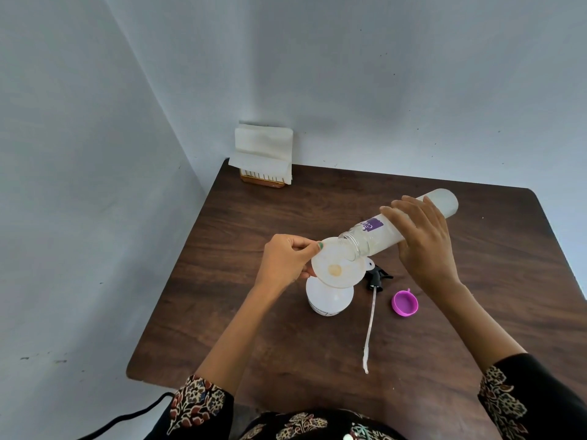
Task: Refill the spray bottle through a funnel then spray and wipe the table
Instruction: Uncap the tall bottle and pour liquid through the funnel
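A white spray bottle (pixel 330 300) stands uncapped on the dark wooden table (pixel 286 344), with a translucent white funnel (pixel 336 265) seated in its neck. My left hand (pixel 287 262) pinches the funnel's left rim. My right hand (pixel 422 246) grips a long clear refill bottle (pixel 374 238) with a purple label. The bottle is tilted, its open mouth over the funnel's right edge. A little liquid sits in the funnel's centre.
The black spray trigger head (pixel 376 277) with its long white dip tube (pixel 370 328) lies right of the spray bottle. A purple cap (pixel 405 303) rests beside it. White tissues (pixel 262 154) in a holder stand at the back left corner against the wall.
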A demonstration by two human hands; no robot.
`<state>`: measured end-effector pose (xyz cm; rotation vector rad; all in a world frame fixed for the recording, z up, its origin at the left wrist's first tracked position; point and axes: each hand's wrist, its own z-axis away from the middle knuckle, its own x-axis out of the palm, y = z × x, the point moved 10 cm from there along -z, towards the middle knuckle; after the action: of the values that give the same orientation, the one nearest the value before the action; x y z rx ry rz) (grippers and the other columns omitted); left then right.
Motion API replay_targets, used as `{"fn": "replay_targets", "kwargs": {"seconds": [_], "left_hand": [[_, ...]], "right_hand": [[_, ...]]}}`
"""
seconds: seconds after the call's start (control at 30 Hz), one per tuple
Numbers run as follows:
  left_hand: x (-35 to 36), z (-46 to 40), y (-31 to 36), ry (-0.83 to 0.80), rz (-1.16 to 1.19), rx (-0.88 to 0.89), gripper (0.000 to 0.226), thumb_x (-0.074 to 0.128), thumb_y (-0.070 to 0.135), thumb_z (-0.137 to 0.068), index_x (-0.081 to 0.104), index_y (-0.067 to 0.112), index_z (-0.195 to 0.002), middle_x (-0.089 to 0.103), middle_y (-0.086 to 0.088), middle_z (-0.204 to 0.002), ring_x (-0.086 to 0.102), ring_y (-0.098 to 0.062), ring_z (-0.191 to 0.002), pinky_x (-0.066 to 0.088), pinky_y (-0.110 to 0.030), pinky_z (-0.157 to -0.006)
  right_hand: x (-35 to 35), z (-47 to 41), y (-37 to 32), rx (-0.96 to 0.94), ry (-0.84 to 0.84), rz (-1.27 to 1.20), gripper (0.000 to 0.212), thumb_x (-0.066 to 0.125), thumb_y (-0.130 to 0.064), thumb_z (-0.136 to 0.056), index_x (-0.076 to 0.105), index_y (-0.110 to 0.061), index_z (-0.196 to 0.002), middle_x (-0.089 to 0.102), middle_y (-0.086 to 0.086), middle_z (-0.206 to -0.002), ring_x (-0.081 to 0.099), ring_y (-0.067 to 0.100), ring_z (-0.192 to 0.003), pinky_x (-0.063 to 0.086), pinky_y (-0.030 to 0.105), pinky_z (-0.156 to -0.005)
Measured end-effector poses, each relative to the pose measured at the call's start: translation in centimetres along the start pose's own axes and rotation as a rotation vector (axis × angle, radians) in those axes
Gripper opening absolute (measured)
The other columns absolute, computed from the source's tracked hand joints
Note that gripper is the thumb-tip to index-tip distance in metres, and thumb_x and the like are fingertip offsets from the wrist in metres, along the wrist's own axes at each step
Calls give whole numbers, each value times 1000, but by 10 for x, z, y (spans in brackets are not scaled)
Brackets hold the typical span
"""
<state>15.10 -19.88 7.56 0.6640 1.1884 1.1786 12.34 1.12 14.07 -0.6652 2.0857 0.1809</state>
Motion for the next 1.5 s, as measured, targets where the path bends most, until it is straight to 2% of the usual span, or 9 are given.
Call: {"fn": "replay_targets", "kwargs": {"seconds": [0.43,0.67,0.8,0.97,1.23,1.37,1.5], "left_hand": [[1,1,-1,-2,-4,-8,14,67,26,-85,74,16,-92,70,7,-74,60,1,-46,55,-20,-51],[0,1,0,-5,2,-2,14,67,25,-85,74,15,-92,70,6,-75,61,0,-46,54,-18,-49],[0,2,0,-7,16,1,15,66,23,-86,74,13,-94,71,1,-76,59,0,-43,56,-23,-54],[0,0,-1,0,3,-3,14,67,24,-85,74,15,-92,71,5,-76,60,0,-46,56,-20,-51],[0,1,1,0,-7,1,15,67,24,-85,74,14,-93,69,8,-75,61,-1,-46,55,-21,-51],[0,1,1,0,-23,-3,16,67,25,-85,73,14,-96,69,6,-79,60,2,-46,55,-22,-53],[2,2,3,-7,-32,-1,19,66,25,-86,73,14,-99,70,2,-84,59,2,-45,56,-25,-57]], "right_hand": [[-4,-2,4,28,6,4,61,78,4,-66,49,-15,-117,64,18,-114,56,38,-115,37,52,-102],[-7,-3,4,32,22,3,55,71,5,-70,50,-14,-117,63,18,-114,55,39,-115,36,53,-103],[-8,-2,4,23,35,-5,50,65,5,-72,51,-13,-117,63,19,-114,55,39,-115,35,53,-104],[-9,-3,6,26,45,1,52,69,6,-72,50,-14,-117,64,18,-114,55,39,-115,34,51,-105],[-11,-4,4,23,51,-2,39,57,-8,-79,50,-14,-117,63,18,-115,55,38,-116,33,51,-106],[-10,-3,5,29,37,5,47,70,-2,-74,52,-12,-117,63,18,-116,54,38,-117,33,52,-105],[-10,-4,6,26,37,8,47,72,-3,-74,53,-12,-116,63,18,-116,53,38,-118,34,53,-105]]}}
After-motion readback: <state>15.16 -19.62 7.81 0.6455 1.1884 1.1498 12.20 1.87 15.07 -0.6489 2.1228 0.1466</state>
